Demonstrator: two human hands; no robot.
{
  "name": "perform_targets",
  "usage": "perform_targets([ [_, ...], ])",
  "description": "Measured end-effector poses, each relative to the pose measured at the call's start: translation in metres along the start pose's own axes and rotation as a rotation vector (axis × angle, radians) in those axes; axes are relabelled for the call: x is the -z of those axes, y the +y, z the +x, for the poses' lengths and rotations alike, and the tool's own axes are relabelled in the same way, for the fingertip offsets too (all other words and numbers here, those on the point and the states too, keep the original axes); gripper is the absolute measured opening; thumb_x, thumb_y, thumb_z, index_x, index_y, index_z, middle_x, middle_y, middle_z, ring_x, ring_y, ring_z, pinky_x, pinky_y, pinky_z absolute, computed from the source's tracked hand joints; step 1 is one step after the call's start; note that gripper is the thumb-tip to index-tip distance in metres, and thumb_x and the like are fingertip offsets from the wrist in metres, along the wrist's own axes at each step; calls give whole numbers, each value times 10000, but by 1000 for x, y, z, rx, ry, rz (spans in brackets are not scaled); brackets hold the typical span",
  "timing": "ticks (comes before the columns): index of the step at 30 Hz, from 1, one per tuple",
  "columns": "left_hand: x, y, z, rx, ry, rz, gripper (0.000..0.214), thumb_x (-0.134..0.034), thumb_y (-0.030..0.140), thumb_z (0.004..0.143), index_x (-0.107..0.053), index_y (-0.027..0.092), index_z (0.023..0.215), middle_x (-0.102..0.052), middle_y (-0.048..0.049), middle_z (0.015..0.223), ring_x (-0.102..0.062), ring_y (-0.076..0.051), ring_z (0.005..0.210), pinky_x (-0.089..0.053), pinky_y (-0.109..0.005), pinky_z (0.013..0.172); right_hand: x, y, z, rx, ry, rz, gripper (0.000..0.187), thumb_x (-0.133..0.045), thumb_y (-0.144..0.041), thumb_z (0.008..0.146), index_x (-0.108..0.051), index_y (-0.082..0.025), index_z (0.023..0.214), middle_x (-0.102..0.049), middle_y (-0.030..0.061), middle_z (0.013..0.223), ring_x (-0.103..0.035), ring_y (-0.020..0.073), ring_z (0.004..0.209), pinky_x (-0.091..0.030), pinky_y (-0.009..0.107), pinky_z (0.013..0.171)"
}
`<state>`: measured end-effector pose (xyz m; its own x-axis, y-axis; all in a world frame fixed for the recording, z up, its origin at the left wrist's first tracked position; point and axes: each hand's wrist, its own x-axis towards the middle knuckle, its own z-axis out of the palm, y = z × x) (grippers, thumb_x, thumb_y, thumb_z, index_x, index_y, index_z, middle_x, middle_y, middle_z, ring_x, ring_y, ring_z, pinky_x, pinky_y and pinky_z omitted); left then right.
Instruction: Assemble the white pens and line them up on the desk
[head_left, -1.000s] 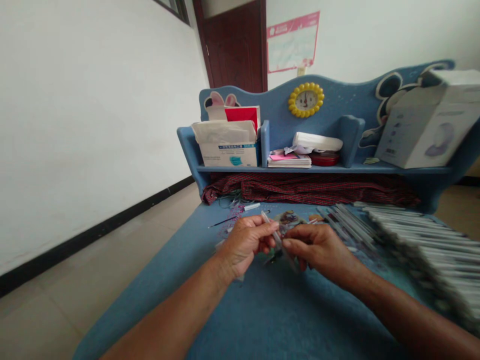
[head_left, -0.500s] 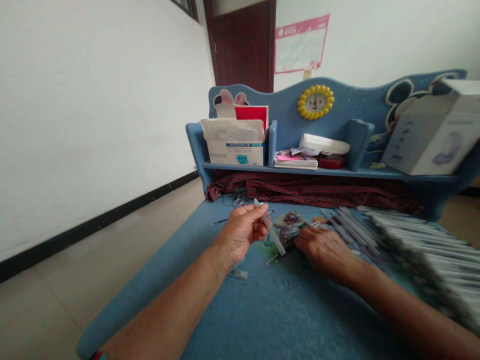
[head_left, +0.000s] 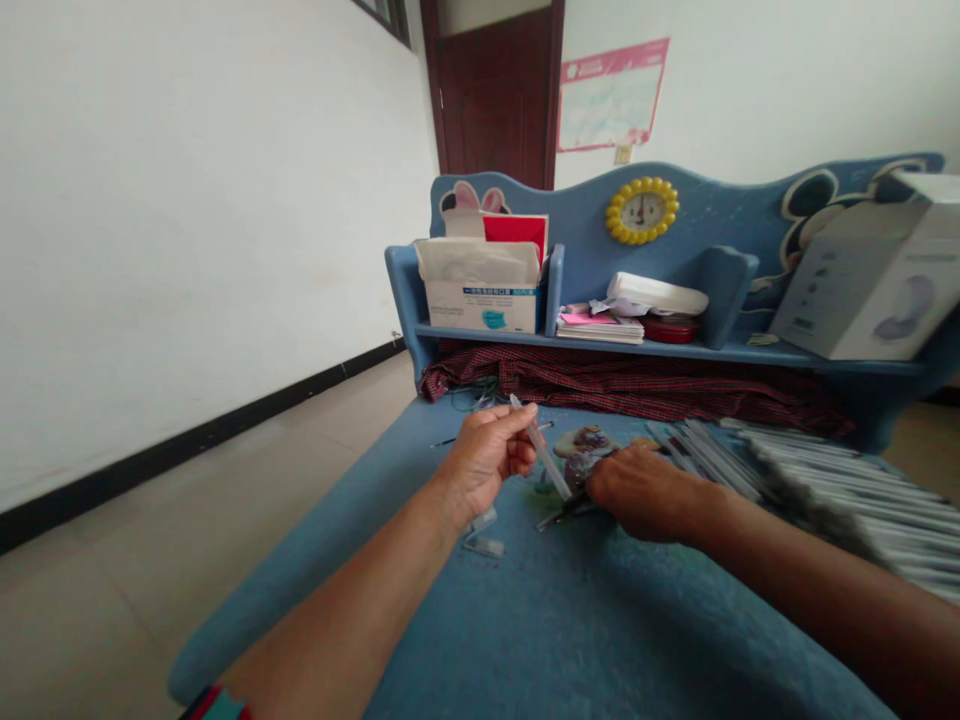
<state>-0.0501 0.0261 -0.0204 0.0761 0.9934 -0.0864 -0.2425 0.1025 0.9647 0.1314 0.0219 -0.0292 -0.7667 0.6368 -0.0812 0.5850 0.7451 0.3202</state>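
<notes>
My left hand (head_left: pixel 486 457) pinches a clear plastic pen barrel (head_left: pixel 541 447) between thumb and fingers, slanting down toward the right. My right hand (head_left: pixel 636 487) rests palm down on the blue desk (head_left: pixel 570 620), fingers curled over thin dark refills (head_left: pixel 564 514) lying there. Whether it grips one I cannot make out. Small clear caps (head_left: pixel 484 540) lie just below my left wrist.
A large heap of grey pen barrels (head_left: pixel 817 470) covers the desk's right side. At the back, a checked cloth (head_left: pixel 637 385) lies under a shelf with a mask box (head_left: pixel 480 290), papers (head_left: pixel 600 325), a yellow clock (head_left: pixel 642 211) and a white carton (head_left: pixel 870 290). Floor lies left.
My hands have separated: the left kept the clear barrel and lifted slightly, while the right dropped to the desk onto the refills. The view shifted a little rightward.
</notes>
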Motion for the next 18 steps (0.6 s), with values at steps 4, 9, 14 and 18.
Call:
perform_targets([
  [4, 5, 0, 3, -12, 11, -25, 199, -624, 293, 737, -540, 128, 665, -583, 1, 537, -492, -63, 373, -372, -156, 340, 1, 2, -4, 21, -28, 11, 204, -474, -53, 693, -651, -126, 764, -671, 129, 720, -639, 257, 668, -416, 333, 596],
  [9, 10, -2, 8, -4, 62, -47, 196, -633, 290, 727, -547, 123, 670, -576, 1, 530, -491, -63, 368, -372, -154, 335, 6, 7, -19, -18, 11, 105, 198, -455, -58, 683, -621, -158, 727, -653, 87, 705, -604, 213, 674, -375, 314, 636],
  [14, 11, -3, 10, -8, 92, -71, 186, -639, 277, 724, -550, 124, 665, -572, 7, 520, -499, -63, 371, -375, -151, 340, 15, 7, -35, -113, 116, 372, 157, -448, -101, 697, -566, -178, 629, -575, 16, 611, -466, 107, 535, -286, 228, 516],
  [18, 9, -4, 9, -8, 109, -91, 165, -622, 252, 742, -549, 125, 665, -565, 10, 512, -503, -69, 368, -376, -156, 333, 15, 5, -37, -143, 91, 607, 152, -433, -70, 661, -520, -178, 597, -491, -34, 526, -402, 71, 497, -255, 202, 489],
])
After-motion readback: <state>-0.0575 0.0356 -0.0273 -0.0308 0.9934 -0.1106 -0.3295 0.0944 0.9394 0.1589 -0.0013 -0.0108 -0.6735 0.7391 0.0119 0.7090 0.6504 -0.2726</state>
